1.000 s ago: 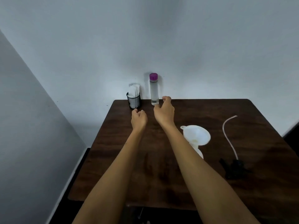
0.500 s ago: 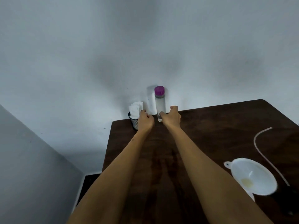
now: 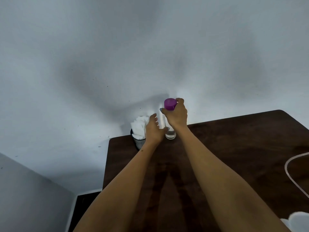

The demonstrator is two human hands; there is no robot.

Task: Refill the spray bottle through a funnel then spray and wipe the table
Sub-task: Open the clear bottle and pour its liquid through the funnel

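A tall clear bottle (image 3: 170, 135) with a purple cap (image 3: 170, 104) stands upright at the far edge of the dark wooden table (image 3: 237, 148), against the wall. My right hand (image 3: 176, 115) grips the purple cap from the right, fingers curled round it. My left hand (image 3: 154, 130) is just left of the bottle's lower body, fingers loosely spread and thumb at the glass, not closed round it. A little clear liquid shows in the bottle's bottom. The white funnel (image 3: 299, 221) peeks in at the bottom right corner; the spray bottle is out of view.
A black mesh cup (image 3: 139, 142) stuffed with white tissues (image 3: 139, 127) stands at the table's far left corner, right beside my left hand. A thin pale tube (image 3: 291, 177) curves along the right edge. The wall is directly behind the bottle.
My right hand rose from the bottle's base to its purple cap and closed on it. My left hand opened and shifted from the tissue cup toward the bottle. The view moved closer and leftward.
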